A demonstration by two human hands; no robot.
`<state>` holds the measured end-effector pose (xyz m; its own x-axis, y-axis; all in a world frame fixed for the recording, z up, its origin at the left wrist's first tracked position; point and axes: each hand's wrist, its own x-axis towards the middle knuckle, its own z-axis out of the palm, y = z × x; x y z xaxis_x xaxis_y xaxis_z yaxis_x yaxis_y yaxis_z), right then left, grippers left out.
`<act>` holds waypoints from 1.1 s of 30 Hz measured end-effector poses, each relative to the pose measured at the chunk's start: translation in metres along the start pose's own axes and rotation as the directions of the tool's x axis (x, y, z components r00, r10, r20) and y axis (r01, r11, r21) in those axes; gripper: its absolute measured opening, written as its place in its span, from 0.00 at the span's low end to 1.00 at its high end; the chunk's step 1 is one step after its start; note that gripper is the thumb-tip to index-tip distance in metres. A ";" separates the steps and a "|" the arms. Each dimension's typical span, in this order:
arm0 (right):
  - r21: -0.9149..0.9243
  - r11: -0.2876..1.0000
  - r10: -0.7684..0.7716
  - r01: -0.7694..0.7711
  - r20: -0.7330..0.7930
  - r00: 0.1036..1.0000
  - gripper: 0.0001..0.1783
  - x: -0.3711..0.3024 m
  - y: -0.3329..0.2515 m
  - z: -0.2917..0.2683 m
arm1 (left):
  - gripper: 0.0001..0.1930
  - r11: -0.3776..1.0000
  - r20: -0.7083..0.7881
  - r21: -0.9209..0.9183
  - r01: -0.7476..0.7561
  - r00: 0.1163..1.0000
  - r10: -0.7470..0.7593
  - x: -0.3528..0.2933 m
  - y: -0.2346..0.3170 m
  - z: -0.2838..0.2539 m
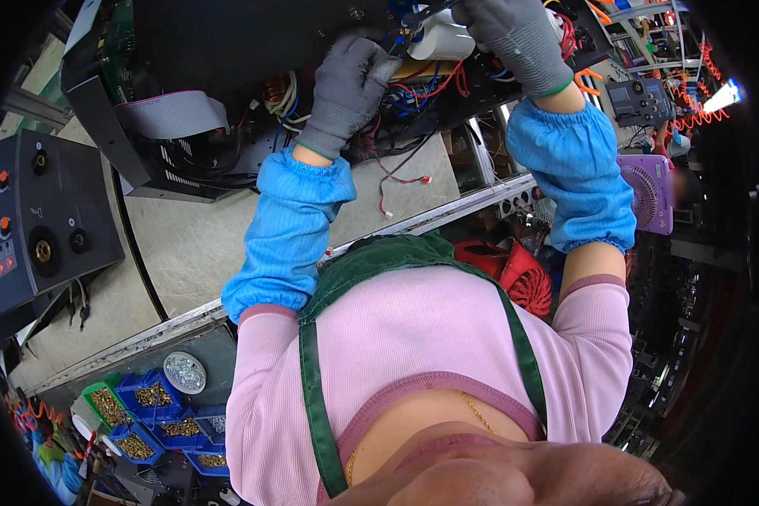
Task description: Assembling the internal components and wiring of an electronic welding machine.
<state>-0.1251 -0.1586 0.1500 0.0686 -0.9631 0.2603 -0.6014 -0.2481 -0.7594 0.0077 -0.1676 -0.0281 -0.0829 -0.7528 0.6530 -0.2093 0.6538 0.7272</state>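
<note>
My left hand (pixel 346 94), in a grey glove, is closed with its fingertips at thin blue and green wires (pixel 396 42) inside an open black machine casing (pixel 219 42). To the right, my right hand (pixel 521 44), gloved too, is bent over the casing near a white cylindrical part (pixel 443 40). A dark slim tool (pixel 433 12) reaches from its fingers toward the wires; its kind is unclear, and the fingertips are cut off by the upper edge. Red and blue wires (pixel 426 87) lie between my hands. A grey ribbon cable (pixel 177 114) bends out at the casing's left.
Loose leads with small connectors (pixel 388 190) hang over the bench (pixel 253 228). A dark control panel with orange-marked knobs (pixel 38 219) stands at left. Blue bins (pixel 152 395) of brass-coloured fittings and a dish of small metal parts (pixel 185 373) sit lower left. A purple fan (pixel 647 194) is at right.
</note>
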 end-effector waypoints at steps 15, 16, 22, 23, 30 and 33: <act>-0.646 0.523 -0.746 0.557 -0.030 0.666 0.07 -0.031 0.050 0.025 | 0.13 1.000 -0.005 -0.011 0.006 1.000 -0.006 -0.001 0.003 0.002; -0.550 0.665 -0.643 0.505 -0.078 0.762 0.06 -0.044 0.055 0.032 | 0.13 0.999 0.020 -0.037 0.029 0.999 -0.028 -0.001 0.005 -0.001; -0.516 0.723 -0.585 0.459 -0.104 0.804 0.08 -0.090 0.056 0.070 | 0.13 1.000 -0.021 -0.021 0.022 1.000 -0.022 -0.003 0.001 0.002; -0.524 0.728 -0.516 0.442 0.006 0.857 0.07 -0.093 0.038 0.062 | 0.13 1.000 -0.029 -0.010 0.024 0.999 -0.024 -0.003 -0.001 -0.001; -0.219 0.950 -0.222 0.224 0.032 0.975 0.06 -0.032 0.009 -0.003 | 0.13 0.997 0.007 -0.052 0.062 0.998 -0.062 -0.002 0.003 0.001; 0.482 0.830 -0.412 0.279 0.194 0.890 0.18 -0.010 0.010 -0.002 | 0.13 1.000 -0.007 -0.025 -0.002 1.000 0.002 -0.002 -0.001 0.004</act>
<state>-0.1332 -0.1517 0.1406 0.4634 -0.7753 0.4291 -0.0965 -0.5255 -0.8453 0.0041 -0.1673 -0.0307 -0.0764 -0.7513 0.6555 -0.1844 0.6568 0.7312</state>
